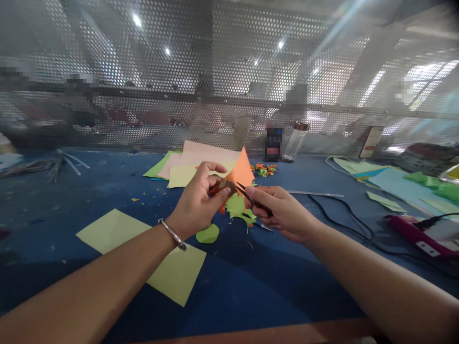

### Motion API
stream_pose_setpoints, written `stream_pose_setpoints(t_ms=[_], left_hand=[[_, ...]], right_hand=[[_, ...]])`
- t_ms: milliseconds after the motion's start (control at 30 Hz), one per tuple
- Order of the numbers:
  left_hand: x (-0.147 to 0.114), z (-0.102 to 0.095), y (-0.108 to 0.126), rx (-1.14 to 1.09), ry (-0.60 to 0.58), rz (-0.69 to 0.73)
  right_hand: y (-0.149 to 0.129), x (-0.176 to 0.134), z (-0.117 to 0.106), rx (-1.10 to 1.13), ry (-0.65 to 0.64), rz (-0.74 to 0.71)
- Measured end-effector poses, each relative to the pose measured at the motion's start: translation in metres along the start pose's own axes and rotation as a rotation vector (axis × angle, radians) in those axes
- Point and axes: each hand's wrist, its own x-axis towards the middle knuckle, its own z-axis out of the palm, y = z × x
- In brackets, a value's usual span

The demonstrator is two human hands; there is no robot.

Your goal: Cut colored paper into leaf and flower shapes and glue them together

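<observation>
My left hand (201, 203), with a bracelet on its wrist, pinches a sheet of orange paper (243, 167) above the table. A small brown rounded piece (228, 186) is held against the paper under its thumb; its kind is hard to make out. My right hand (279, 210) is closed around a pair of dark scissors (244, 191). The scissor blades point left and reach the orange paper beside the brown piece. Below both hands lie green paper scraps (239, 208) with cut edges and a round green paper piece (207, 234).
Light yellow-green sheets (179, 272) lie under my left forearm. Stacked coloured paper (206, 155) and small orange-green cut pieces (265, 169) sit farther back. A glass bottle (296, 141) stands by the perforated screen (172, 62). At right are black cables (344, 205) and a magenta power strip (419, 239).
</observation>
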Motion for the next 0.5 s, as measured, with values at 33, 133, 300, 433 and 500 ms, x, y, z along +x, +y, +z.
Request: stream_pose_setpoints(t_ms=[33,133,300,433,500], left_hand=[[0.0001,0.0006,0.0008,-0.019,-0.012,-0.008],[-0.0001,0.0030,0.0035,-0.073,-0.054,-0.044],[-0.0011,0.0050,0.0072,-0.141,-0.073,-0.090],[-0.0013,0.0046,0.0076,-0.229,-0.060,-0.146],[-0.0012,0.0047,0.0071,-0.294,-0.048,-0.189]], right_hand=[[-0.0001,-0.0001,-0.0003,-0.010,0.004,-0.004],[0.0003,0.0001,-0.0014,-0.045,0.016,-0.020],[0.0025,0.0007,-0.0030,-0.089,0.034,-0.048],[0.0032,0.0011,-0.0031,-0.093,0.054,-0.066],[0.0035,0.0012,-0.0030,-0.092,0.060,-0.070]])
